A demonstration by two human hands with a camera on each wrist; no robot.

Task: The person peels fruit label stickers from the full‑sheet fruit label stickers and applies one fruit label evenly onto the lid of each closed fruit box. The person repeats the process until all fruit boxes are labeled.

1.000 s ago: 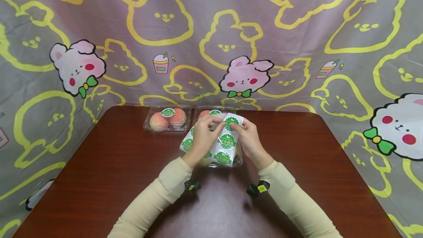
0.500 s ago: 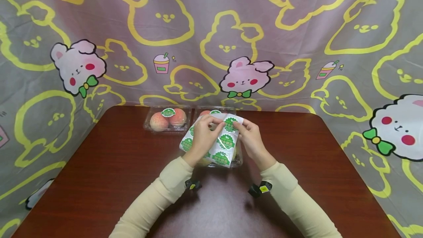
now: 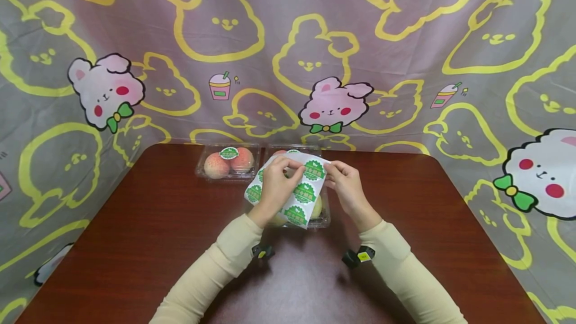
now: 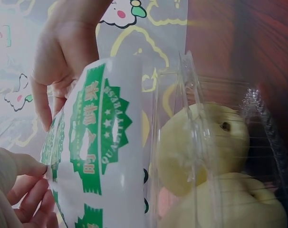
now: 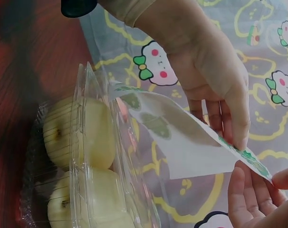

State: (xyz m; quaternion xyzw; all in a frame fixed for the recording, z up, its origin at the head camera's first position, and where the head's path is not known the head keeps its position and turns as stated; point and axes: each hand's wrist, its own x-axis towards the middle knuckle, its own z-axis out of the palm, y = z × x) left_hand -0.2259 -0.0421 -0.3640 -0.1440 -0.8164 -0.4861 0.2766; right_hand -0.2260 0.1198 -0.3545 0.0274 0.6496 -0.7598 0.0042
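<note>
My left hand pinches a white sheet of round green stickers by its upper part, thumb over the printed face. At the sheet's upper right edge, the fingertips of my right hand pinch the border beside a sticker. The right wrist view shows the sheet's corner between that hand's thumb and fingers. Below the sheet stands a clear plastic box of pale yellow-green fruit, mostly hidden in the head view; its lid carries no visible sticker in the wrist views.
Behind stand two clear boxes of pink peaches, the left box and the right box, the latter partly covered by the sheet. Each bears a round green sticker. The dark wooden table meets a patterned curtain at the back.
My right hand has drawn slightly right, its thumb sliding from a sticker to the sheet's edge. The sheet's lower corner has swung left, showing more fruit. My left hand has barely moved.
</note>
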